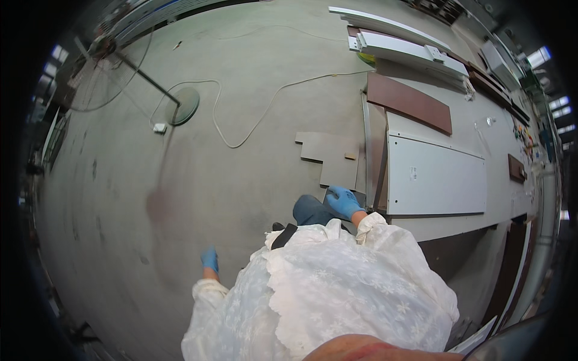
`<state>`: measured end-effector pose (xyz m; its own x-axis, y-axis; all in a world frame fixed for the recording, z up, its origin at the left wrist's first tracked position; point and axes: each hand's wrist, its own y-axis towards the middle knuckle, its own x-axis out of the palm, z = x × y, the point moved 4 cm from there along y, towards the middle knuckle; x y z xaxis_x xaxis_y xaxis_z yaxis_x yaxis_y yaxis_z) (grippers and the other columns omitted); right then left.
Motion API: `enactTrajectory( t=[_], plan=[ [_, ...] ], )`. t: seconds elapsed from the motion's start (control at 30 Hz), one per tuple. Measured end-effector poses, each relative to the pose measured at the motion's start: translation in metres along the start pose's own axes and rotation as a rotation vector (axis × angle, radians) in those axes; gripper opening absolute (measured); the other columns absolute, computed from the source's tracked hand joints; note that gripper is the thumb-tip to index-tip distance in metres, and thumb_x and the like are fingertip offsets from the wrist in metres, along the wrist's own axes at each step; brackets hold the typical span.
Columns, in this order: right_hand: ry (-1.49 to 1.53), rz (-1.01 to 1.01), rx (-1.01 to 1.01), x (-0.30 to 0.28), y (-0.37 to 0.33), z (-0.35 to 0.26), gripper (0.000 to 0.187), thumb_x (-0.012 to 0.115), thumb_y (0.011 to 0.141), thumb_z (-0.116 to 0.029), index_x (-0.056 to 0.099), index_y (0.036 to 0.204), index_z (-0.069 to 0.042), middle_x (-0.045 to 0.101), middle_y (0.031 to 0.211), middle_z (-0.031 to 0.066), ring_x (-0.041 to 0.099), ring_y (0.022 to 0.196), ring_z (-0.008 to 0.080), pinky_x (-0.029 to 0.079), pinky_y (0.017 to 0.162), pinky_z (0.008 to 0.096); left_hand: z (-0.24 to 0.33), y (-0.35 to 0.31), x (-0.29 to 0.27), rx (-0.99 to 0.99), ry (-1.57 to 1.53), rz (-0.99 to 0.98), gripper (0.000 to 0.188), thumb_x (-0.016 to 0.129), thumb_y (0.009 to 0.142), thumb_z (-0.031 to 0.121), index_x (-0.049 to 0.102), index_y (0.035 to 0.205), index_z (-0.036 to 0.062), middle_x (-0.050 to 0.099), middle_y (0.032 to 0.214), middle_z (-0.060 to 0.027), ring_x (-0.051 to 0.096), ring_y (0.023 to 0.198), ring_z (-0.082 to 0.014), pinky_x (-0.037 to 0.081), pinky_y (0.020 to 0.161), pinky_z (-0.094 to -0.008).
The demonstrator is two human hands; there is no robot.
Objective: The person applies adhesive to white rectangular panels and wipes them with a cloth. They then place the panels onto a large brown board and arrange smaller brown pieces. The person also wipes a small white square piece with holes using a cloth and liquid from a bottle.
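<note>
On my view, the right hand (pixel 344 202) is beside the near left corner of the table (pixel 433 225), near the white panel (pixel 442 180) lying there. The left hand (pixel 209 259) hangs well apart, above the floor (pixel 120 198). For both, I cannot tell if fingers are open or closed.

I look through a wide fisheye on the wearer's head — the left of a pair — facing steeply down: white smock (pixel 355 271) close beneath, left hand (pixel 209 259), right hand (pixel 344 203) and floor (pixel 253 174) farther off.
</note>
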<state>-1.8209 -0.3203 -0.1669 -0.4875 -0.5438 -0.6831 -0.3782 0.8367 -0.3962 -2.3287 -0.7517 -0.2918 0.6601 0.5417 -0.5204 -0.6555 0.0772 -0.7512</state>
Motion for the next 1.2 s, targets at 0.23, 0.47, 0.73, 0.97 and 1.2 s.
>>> enactTrajectory(
  t=[0.23, 0.47, 0.73, 0.97, 1.2],
  plan=[
    [0.133, 0.044, 0.304, -0.006, 0.072, 0.012, 0.051, 0.066, 0.093, -0.037, 0.069, 0.132, -0.004, 0.069, 0.133, 0.0228, 0.066, 0.123, 0.0391, 0.052, 0.105, 0.0437, 0.370, 0.079, 0.070, 0.520, -0.204, -0.119, 0.026, 0.067, 0.098, 0.031, 0.065, 0.085, 0.0088, 0.055, 0.073, 0.0027, 0.044, 0.062, -0.0102, 0.035, 0.056, -0.0305],
    [0.280, 0.107, 0.372, -0.060, 0.222, -0.021, 0.054, 0.060, 0.096, -0.040, 0.067, 0.137, -0.005, 0.067, 0.138, 0.0215, 0.062, 0.129, 0.0377, 0.049, 0.109, 0.0433, 0.488, 0.056, 0.211, 0.656, 0.248, -0.300, 0.035, 0.071, 0.095, 0.033, 0.075, 0.108, 0.0005, 0.072, 0.091, -0.0044, 0.062, 0.083, -0.0159, 0.052, 0.077, -0.0342],
    [0.261, 0.235, 0.263, -0.148, 0.324, -0.076, 0.052, 0.061, 0.096, -0.038, 0.068, 0.135, -0.005, 0.067, 0.137, 0.0206, 0.064, 0.126, 0.0386, 0.049, 0.108, 0.0440, 0.599, 0.137, 0.267, 0.528, 0.804, -0.344, 0.049, 0.072, 0.088, 0.040, 0.075, 0.114, -0.0023, 0.077, 0.112, -0.0192, 0.072, 0.102, -0.0297, 0.055, 0.091, -0.0430],
    [0.350, 0.362, 0.339, -0.201, 0.427, -0.107, 0.048, 0.062, 0.096, -0.035, 0.069, 0.132, -0.004, 0.069, 0.133, 0.0211, 0.066, 0.123, 0.0387, 0.051, 0.106, 0.0443, 0.885, 0.093, 0.411, 1.114, 0.651, -0.296, 0.062, 0.070, 0.092, 0.033, 0.061, 0.138, -0.0070, 0.065, 0.138, -0.0272, 0.064, 0.126, -0.0371, 0.049, 0.109, -0.0439],
    [0.450, 0.636, 0.231, -0.283, 0.499, -0.171, 0.041, 0.067, 0.094, -0.024, 0.070, 0.127, 0.000, 0.072, 0.124, 0.0228, 0.070, 0.112, 0.0389, 0.055, 0.098, 0.0420, 1.118, -0.135, 0.592, 2.122, 0.558, -0.358, 0.067, 0.071, 0.089, 0.029, 0.055, 0.143, -0.0066, 0.058, 0.144, -0.0282, 0.052, 0.137, -0.0439, 0.042, 0.115, -0.0505]
  ],
)
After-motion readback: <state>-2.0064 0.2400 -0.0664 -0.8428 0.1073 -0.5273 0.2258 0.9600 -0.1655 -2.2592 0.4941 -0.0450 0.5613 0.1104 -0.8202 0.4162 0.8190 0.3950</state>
